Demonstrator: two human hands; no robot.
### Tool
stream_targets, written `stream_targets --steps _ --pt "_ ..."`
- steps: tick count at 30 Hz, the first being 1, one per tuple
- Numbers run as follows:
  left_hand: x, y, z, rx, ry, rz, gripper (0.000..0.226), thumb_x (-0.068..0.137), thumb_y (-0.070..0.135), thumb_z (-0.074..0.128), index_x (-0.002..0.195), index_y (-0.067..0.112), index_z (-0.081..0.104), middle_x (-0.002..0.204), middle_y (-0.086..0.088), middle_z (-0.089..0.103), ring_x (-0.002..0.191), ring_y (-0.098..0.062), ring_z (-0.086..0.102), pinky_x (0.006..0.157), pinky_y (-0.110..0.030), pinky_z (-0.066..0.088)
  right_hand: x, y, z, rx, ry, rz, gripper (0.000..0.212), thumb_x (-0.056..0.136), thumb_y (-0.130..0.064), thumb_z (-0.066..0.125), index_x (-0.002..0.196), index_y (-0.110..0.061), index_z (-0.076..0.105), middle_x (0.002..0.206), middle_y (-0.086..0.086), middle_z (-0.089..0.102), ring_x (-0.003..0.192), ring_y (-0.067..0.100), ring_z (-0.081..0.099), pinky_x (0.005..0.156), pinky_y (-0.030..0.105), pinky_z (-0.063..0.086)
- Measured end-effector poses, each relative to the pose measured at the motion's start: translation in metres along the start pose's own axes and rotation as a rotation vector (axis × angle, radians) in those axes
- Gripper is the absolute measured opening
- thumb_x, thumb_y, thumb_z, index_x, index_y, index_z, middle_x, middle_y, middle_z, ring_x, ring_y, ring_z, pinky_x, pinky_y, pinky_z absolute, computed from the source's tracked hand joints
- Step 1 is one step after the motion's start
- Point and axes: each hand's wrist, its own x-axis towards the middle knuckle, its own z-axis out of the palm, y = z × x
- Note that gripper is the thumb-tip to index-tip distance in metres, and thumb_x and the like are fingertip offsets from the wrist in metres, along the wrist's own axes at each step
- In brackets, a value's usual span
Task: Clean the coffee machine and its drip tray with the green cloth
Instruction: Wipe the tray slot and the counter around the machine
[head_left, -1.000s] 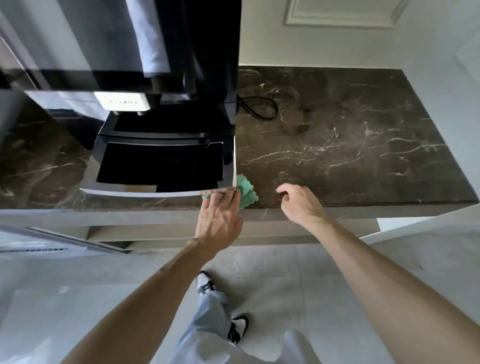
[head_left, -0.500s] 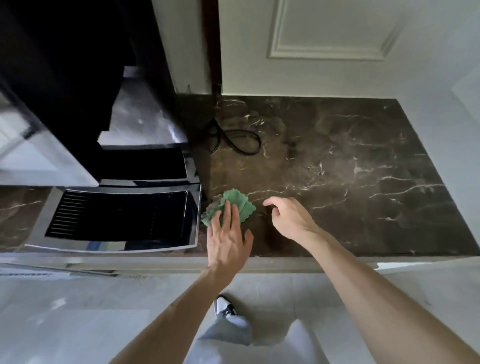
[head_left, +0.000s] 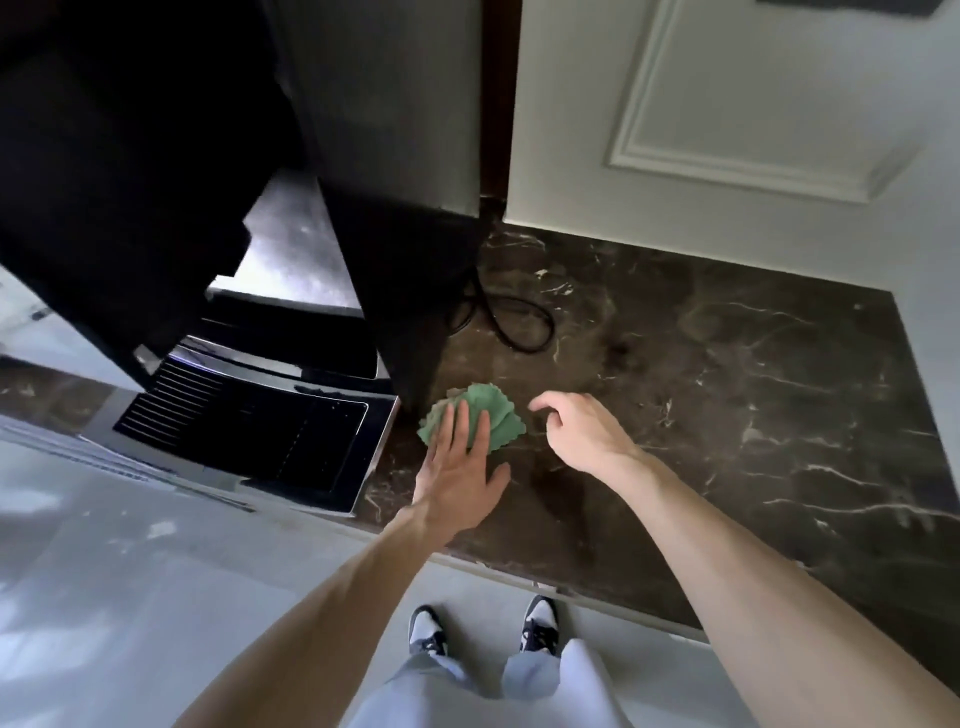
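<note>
So the green cloth (head_left: 493, 413) is bunched up on the dark marble tabletop (head_left: 727, 415), right at the front corner of the coffee machine (head_left: 156, 182) and just off the 3 o'clock edge of the drip tray (head_left: 382, 441). I've got the left hand (head_left: 460, 470) laid flat on it, fingers (head_left: 457, 426) straight and spread, palm down. It's pressing rather than grabbing, so nothing is actually gripped. My guess is that's to pin the cloth and slide it along by the machine's base, or to flatten it before picking it up properly. The right hand (head_left: 584, 431) hovers at the cloth's 3 o'clock, near but not touching, fingers loosely curled around nothing, probably ready to gather the loose edge. The tray sticks out in front of the machine with its slotted grille showing, which makes sense if it's getting wiped on its own. At the cloth's 12 o'clock a black cable (head_left: 519, 322) loops on the tabletop, worth not snagging. Can't tell from here how clean the tray or machine are, so I'd call the job partway at best.
</note>
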Motion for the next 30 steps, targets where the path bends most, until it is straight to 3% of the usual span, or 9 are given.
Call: stream_targets --steps 7,13,17,22,30 --pt "0.056 0.021 -0.031 -0.049 -0.104 -0.081 0.086 0.105 0.057 0.032 0.162 0.015 -0.018 0.166 -0.015 -0.031 0.152 -0.029 -0.034 0.127 -0.044 -0.014 0.027 0.038 -0.036 -0.024 -0.006 -0.102 0.045 0.102 -0.013 0.04 0.135 -0.036 0.06 0.124 0.0 0.07 0.097 0.023 0.067 0.085 0.035 0.054" --pt "0.111 0.03 -0.045 -0.075 -0.123 -0.086 0.088 0.103 0.054 0.036 0.162 0.019 -0.019 0.165 -0.012 -0.034 0.15 -0.024 -0.038 0.127 -0.042 -0.015 0.052 0.056 -0.048 0.002 -0.066 -0.219 0.043 0.104 -0.012 0.04 0.138 -0.03 0.06 0.135 -0.005 0.065 0.116 0.019 0.063 0.096 0.028 0.045" --pt "0.145 0.034 -0.055 -0.05 -0.12 -0.108 0.09 0.101 0.058 0.035 0.162 0.021 -0.019 0.164 -0.011 -0.036 0.149 -0.023 -0.038 0.127 -0.042 -0.015 0.068 0.076 -0.052 0.023 -0.061 -0.233 0.042 0.102 -0.009 0.043 0.133 -0.028 0.064 0.14 -0.008 0.063 0.131 0.016 0.056 0.11 0.032 0.043" --pt "0.194 0.042 -0.073 -0.017 -0.114 -0.143 0.091 0.1 0.062 0.036 0.163 0.022 -0.017 0.167 -0.012 -0.03 0.153 -0.025 -0.032 0.126 -0.04 -0.016 0.086 0.099 -0.064 0.039 -0.033 -0.209 0.043 0.101 -0.007 0.043 0.132 -0.026 0.066 0.138 -0.01 0.063 0.13 0.012 0.056 0.108 0.025 0.042" --pt "0.235 0.051 -0.101 -0.141 -0.15 -0.2 0.085 0.102 0.062 0.033 0.164 0.028 -0.013 0.171 -0.011 -0.02 0.158 -0.029 -0.017 0.127 -0.041 -0.007 0.107 0.113 -0.07 0.045 -0.015 -0.175 0.045 0.1 -0.005 0.041 0.132 -0.025 0.066 0.137 -0.006 0.064 0.127 0.017 0.058 0.103 0.027 0.045"
